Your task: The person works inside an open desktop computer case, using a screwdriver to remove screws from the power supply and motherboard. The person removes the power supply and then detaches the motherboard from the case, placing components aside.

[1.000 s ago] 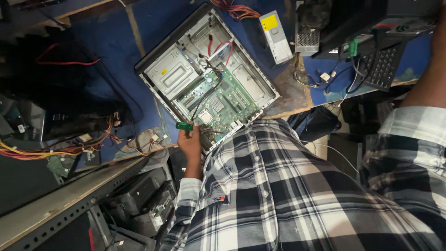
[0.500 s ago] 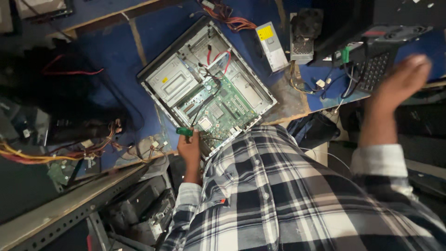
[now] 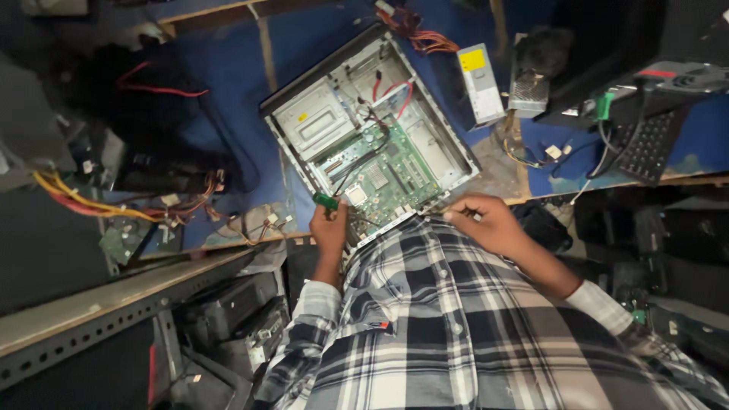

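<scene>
Over at the far left, a tangle of yellow and red cables lies on the blue work surface, with a small green circuit board just below it near the edge. A grey perforated metal rail runs slantwise beneath that edge.

Further right, the person's left hand is closed around a green-handled screwdriver, the handle sticking up out of the fist, right at the near corner of the open computer case. The case lies flat on the blue surface at a slant, its side panel off. Inside it a silver drive cage fills the upper left part, and the green motherboard takes up the lower middle, with red cables looping above it.

Below, the person's plaid shirt fills the bottom of the view.

The right hand is at the near right edge of the case, fingers curled and pinched together. Whether it holds anything small there cannot be told.

Beyond the case, a grey power supply with a yellow label stands just beside its far right corner, next to a heatsink with a fan. At the far right a black keyboard lies tilted on the surface, with cables and a green connector near it.
</scene>
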`<state>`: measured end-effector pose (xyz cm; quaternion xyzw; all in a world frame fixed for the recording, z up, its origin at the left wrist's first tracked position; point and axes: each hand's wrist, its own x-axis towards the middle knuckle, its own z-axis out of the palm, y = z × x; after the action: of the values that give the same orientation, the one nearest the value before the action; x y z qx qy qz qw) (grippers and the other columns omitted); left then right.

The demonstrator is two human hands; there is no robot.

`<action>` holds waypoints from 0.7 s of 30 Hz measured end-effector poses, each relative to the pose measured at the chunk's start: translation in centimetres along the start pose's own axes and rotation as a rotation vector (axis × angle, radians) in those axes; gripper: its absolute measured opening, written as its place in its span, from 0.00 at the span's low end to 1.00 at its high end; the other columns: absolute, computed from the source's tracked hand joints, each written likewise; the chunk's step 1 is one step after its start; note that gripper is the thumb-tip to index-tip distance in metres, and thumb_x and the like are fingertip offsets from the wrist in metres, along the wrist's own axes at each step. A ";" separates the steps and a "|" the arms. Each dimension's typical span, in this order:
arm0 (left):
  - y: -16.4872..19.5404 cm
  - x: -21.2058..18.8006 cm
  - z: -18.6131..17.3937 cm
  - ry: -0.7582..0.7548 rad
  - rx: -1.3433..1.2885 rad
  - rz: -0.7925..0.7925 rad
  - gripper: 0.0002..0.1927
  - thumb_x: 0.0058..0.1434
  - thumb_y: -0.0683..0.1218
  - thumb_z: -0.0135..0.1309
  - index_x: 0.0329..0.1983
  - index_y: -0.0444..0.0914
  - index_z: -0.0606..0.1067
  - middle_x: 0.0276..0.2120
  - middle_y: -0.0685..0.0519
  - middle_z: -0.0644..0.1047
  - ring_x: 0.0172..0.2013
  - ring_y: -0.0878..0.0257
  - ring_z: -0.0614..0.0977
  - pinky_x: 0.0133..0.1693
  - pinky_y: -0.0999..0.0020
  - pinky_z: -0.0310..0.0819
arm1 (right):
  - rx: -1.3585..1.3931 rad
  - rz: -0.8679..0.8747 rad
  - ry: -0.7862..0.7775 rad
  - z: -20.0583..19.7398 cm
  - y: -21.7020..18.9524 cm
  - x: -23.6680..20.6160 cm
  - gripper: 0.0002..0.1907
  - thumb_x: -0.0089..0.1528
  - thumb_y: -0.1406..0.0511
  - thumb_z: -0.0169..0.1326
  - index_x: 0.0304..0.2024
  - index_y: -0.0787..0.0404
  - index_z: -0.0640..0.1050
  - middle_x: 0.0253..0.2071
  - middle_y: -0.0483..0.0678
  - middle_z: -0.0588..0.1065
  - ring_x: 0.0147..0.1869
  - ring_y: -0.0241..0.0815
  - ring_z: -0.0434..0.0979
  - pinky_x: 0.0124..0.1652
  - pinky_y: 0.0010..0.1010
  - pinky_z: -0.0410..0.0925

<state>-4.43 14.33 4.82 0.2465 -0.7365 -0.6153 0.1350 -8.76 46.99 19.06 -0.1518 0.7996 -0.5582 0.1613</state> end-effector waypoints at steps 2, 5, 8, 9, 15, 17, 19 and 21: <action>0.1 0.3 0.2 0.037 0.101 0.020 0.09 0.62 0.45 0.64 0.41 0.36 0.80 0.26 0.60 0.77 0.27 0.74 0.73 0.31 0.76 0.68 | -0.061 -0.027 -0.054 0.7 -2.8 0.6 0.08 0.64 0.66 0.60 0.35 0.67 0.80 0.30 0.46 0.77 0.33 0.32 0.71 0.34 0.27 0.66; 0.2 0.7 0.5 0.044 0.093 -0.001 0.09 0.62 0.46 0.64 0.38 0.35 0.78 0.24 0.58 0.74 0.26 0.71 0.71 0.29 0.73 0.66 | 0.043 -0.188 -0.128 1.4 -7.0 1.6 0.07 0.68 0.66 0.55 0.38 0.64 0.79 0.37 0.47 0.79 0.41 0.36 0.78 0.42 0.29 0.70; -0.4 0.5 0.6 0.066 0.113 0.065 0.09 0.62 0.46 0.62 0.37 0.36 0.76 0.24 0.58 0.74 0.26 0.71 0.73 0.29 0.72 0.67 | 0.036 -0.337 -0.253 1.8 -10.6 2.0 0.05 0.69 0.68 0.53 0.39 0.62 0.79 0.39 0.48 0.78 0.44 0.43 0.80 0.46 0.34 0.71; -0.6 -0.5 0.4 0.081 0.158 0.085 0.09 0.62 0.46 0.61 0.37 0.36 0.75 0.24 0.59 0.75 0.26 0.71 0.74 0.30 0.73 0.69 | -0.011 -0.399 -0.343 1.7 -11.6 2.2 0.05 0.68 0.68 0.52 0.41 0.62 0.79 0.40 0.48 0.78 0.43 0.45 0.80 0.44 0.36 0.71; -0.8 -0.4 0.8 0.115 0.196 0.086 0.10 0.63 0.46 0.62 0.36 0.36 0.75 0.23 0.58 0.73 0.24 0.72 0.72 0.27 0.74 0.67 | -0.025 -0.482 -0.463 2.1 -18.2 2.9 0.05 0.64 0.67 0.58 0.41 0.60 0.80 0.39 0.48 0.79 0.41 0.48 0.80 0.41 0.38 0.70; -0.6 -0.1 0.7 0.112 0.106 -0.009 0.10 0.65 0.46 0.62 0.35 0.36 0.75 0.23 0.58 0.72 0.25 0.72 0.71 0.28 0.73 0.65 | -0.012 -0.576 -0.509 1.9 -20.2 3.3 0.03 0.64 0.65 0.61 0.39 0.56 0.80 0.35 0.45 0.79 0.39 0.45 0.80 0.39 0.37 0.69; -0.5 0.0 0.6 0.091 0.050 -0.035 0.10 0.65 0.46 0.62 0.35 0.36 0.75 0.24 0.59 0.72 0.25 0.72 0.70 0.28 0.73 0.65 | 0.114 -0.566 -0.546 1.4 -22.0 3.4 0.05 0.63 0.65 0.63 0.36 0.56 0.79 0.34 0.46 0.79 0.38 0.44 0.80 0.39 0.36 0.69; -0.5 -0.1 0.4 0.089 0.038 -0.004 0.09 0.65 0.47 0.61 0.36 0.37 0.75 0.25 0.61 0.74 0.26 0.74 0.71 0.29 0.73 0.67 | 0.284 -0.551 -0.614 1.0 -23.5 3.5 0.06 0.64 0.65 0.61 0.36 0.61 0.79 0.34 0.48 0.79 0.38 0.45 0.81 0.39 0.37 0.71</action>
<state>-4.47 14.68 4.24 0.2777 -0.7408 -0.5898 0.1619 -10.04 36.82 40.56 -0.4946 0.5595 -0.6138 0.2560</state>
